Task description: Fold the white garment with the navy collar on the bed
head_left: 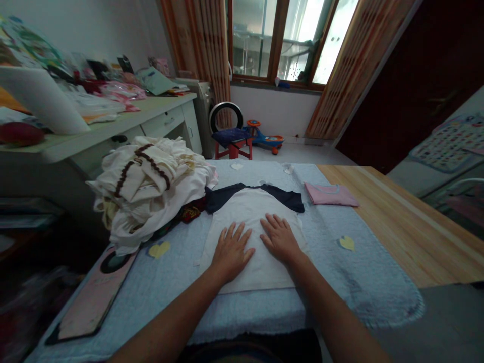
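A white T-shirt (257,267) with dark navy raglan sleeves lies spread out on a light blue blanket (333,282), its neckline pointing away from me. On the left half of the shirt my left hand (232,252) rests flat, fingers spread. My right hand (280,237) lies palm down on the right half, fingers apart as well. Neither hand grips the cloth. Past the right sleeve sits a folded pink garment (330,194). To the left rises a heap of mostly white clothes (159,191), with some dark and red cloth showing at its lower edge.
A pink flat case (98,297) with a dark ring lies at the table's left edge. The wooden tabletop (412,227) shows at the right. Behind stand a cluttered desk (162,113), a red stool (234,148) and a blue ride-on toy (268,138).
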### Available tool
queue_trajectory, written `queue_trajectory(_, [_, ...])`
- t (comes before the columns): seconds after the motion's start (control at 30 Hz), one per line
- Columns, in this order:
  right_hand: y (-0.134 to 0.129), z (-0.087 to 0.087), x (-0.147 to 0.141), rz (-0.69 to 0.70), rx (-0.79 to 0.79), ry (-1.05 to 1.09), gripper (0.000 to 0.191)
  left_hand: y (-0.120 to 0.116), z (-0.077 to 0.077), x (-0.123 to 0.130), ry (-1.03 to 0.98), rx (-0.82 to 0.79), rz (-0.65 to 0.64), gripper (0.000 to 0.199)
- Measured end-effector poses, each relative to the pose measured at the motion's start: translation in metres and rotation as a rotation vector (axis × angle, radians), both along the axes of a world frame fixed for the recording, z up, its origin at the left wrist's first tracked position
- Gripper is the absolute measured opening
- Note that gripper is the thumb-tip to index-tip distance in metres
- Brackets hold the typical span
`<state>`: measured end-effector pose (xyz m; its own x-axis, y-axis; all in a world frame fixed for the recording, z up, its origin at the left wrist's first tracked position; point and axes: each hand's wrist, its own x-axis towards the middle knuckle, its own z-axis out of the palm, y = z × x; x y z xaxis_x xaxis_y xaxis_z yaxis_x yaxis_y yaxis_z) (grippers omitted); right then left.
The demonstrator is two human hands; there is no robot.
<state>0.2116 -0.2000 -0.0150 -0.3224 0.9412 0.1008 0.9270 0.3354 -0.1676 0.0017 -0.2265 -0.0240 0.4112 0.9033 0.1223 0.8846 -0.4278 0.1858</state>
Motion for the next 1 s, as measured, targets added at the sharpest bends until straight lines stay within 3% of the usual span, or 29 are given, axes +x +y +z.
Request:
queue_trajectory(0.23, [-0.003, -0.001, -0.004, -0.124, -0.033, -0.059, 0.06, 0.007, 0.0, -0.016, 0.047, 0.012, 0.128, 0.057])
queue_trajectory(0.5, [0.002, -0.002, 0.004, -0.125, 0.062, 0.068, 0.042, 0.02, 0.017, -0.011, 0.089, -0.028, 0.165, 0.052])
queue_trajectory(0.63, [0.005, -0.005, 0.007, -0.113, 0.099, 0.139, 0.037, 0.031, 0.022, 0.004, 0.061, -0.041, -0.038, 0.044])
queue_trajectory(0.77, [0.006, -0.01, 0.009, -0.114, 0.11, 0.183, 0.037, 0.045, 0.013, 0.017, 0.031, -0.082, -0.195, 0.051])
queue_trajectory(0.87, [0.006, -0.011, 0.01, -0.118, 0.109, 0.2, 0.037, 0.059, 0.007, 0.017, 0.035, -0.061, -0.142, 0.053])
queue_trajectory(1.0, [0.006, -0.009, 0.01, -0.128, 0.103, 0.2, 0.037, 0.08, 0.006, 0.003, 0.069, -0.028, 0.027, 0.052])
